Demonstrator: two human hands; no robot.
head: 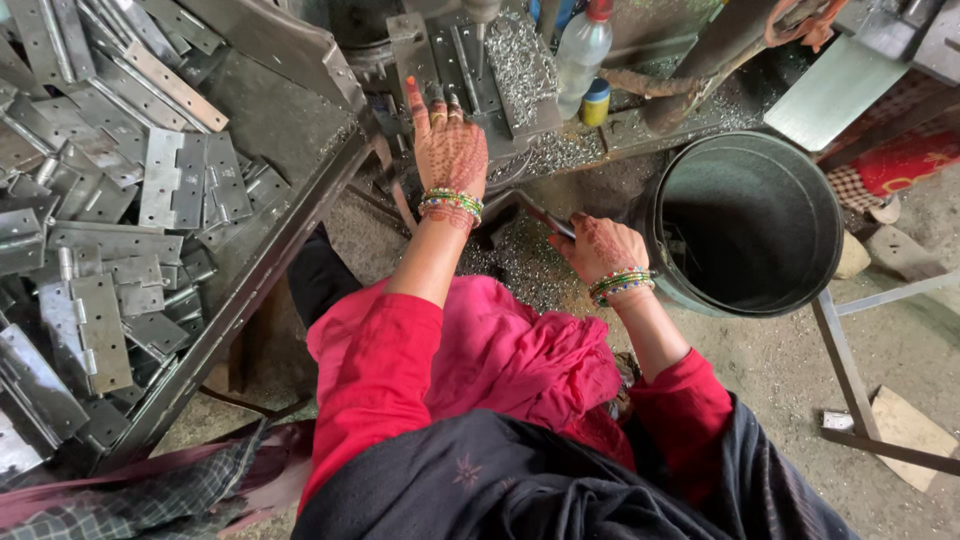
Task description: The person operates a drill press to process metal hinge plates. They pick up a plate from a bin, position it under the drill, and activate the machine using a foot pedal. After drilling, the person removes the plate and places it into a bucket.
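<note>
She wears a bright red top with sleeves that end above the elbows, and a pink scarf lies bunched across her chest and lap. A black cloth with a small faint star-like motif drapes over the lower part of her body. Both wrists carry stacks of thin bangles in green, gold, red and blue beads. The back of the left hand point(450, 150) is covered in dense dark henna patterning, and its thumbnail is painted orange-red. The right hand point(602, 247) bears the same henna work across its back.
</note>
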